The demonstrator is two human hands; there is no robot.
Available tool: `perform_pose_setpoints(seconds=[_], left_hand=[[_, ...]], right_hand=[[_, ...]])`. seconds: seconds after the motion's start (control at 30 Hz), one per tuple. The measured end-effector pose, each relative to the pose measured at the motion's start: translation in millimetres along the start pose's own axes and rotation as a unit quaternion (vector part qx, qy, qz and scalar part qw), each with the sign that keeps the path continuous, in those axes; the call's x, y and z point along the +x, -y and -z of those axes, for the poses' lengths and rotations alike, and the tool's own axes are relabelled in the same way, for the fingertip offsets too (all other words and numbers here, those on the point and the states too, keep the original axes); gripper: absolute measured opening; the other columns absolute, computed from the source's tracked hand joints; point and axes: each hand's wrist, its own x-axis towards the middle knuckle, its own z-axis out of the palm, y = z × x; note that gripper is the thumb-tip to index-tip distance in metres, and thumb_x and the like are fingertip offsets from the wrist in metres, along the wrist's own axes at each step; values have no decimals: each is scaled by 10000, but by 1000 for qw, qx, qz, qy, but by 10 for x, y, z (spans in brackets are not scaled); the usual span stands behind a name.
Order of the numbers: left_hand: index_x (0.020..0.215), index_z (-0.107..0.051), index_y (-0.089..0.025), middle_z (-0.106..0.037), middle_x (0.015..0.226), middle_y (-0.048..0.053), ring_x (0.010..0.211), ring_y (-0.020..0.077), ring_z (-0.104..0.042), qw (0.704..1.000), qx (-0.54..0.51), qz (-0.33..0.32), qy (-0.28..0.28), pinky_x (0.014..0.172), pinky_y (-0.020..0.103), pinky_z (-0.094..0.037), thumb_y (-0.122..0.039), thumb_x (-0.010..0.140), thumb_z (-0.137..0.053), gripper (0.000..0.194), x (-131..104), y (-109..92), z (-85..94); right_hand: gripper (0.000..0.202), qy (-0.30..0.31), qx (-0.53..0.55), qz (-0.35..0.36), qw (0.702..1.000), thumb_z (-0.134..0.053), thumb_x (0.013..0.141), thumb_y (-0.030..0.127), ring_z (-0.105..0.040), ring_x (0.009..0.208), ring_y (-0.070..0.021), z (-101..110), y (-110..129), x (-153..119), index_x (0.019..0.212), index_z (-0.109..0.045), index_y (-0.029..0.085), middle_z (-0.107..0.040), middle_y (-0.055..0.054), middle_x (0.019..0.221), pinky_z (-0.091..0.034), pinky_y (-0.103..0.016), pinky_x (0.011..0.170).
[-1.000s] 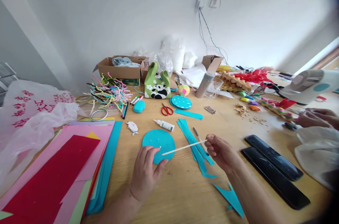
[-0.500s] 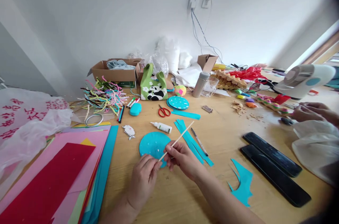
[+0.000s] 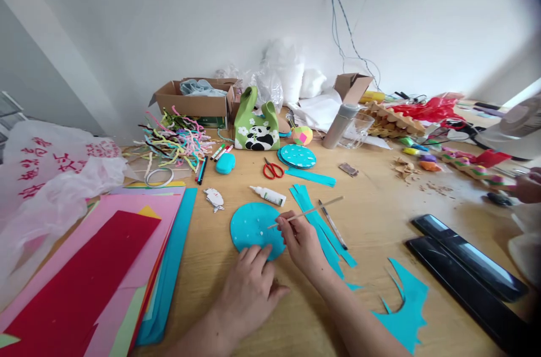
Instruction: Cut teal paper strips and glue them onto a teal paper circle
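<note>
A thin wooden stick (image 3: 315, 210) is pinched in my right hand (image 3: 298, 239), its lower tip over a round blue disc (image 3: 249, 219) dotted with small white bits. My left hand (image 3: 249, 281) lies with fingers spread, its fingertips resting on the disc's near edge. Just behind the disc lies a white glue bottle (image 3: 270, 196) on its side. Blue strips (image 3: 319, 227) and a pen (image 3: 333, 226) are to the right of my right hand. Farther back are red-handled scissors (image 3: 273, 169) and a stack of blue discs with white patches (image 3: 298, 156).
Stacked coloured sheets (image 3: 84, 284) cover the left side, with pipe cleaners (image 3: 177, 140) behind. A green panda bag (image 3: 257, 126) and a metal bottle (image 3: 340, 126) stand at the back. Two black cases (image 3: 465, 284) lie right; another person's hand (image 3: 528, 185) shows at the edge.
My left hand has let go of the stick and come down onto the disc. The stick in my right hand is tilted lower, its tip over the disc. The view has shifted right.
</note>
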Motion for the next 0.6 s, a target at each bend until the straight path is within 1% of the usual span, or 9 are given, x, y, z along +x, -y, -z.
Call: perform_pose_setpoints(seconds=[0.1,0.27,0.4,0.6], left_hand=[[929,-664,-122,-655,1164,130,1009,302,-584,999,19,22,24,874,473,-506,-360,704,-773,345,-7,9,-31],[927,-661,-118,-662,1146,126,1014,295,-583,997,25,35,58,880,467,-504,-381,720,-758,348,3,-3,-29],[927,-662,-122,-666,1126,115,1012,290,-579,997,19,37,61,891,464,-498,-388,723,-755,348,16,-3,-5],[931,-663,-118,-672,1087,113,987,285,-582,998,18,33,55,873,454,-507,-397,723,-754,359,20,8,-10]], right_hand=[[252,30,-37,24,999,-470,934,370,-565,640,-173,-23,-16,21,738,-548,233,-617,-41,803,-421,-291,593],[255,56,-62,48,995,-423,946,302,-573,691,-176,-85,-17,34,736,-536,214,-612,-43,763,-421,-283,655],[258,70,-82,38,993,-421,944,286,-564,678,-167,-112,-15,30,728,-535,206,-611,-43,752,-414,-267,648],[272,55,-89,50,993,-409,951,304,-569,673,-164,-127,-58,33,723,-519,206,-614,-46,758,-417,-265,650]])
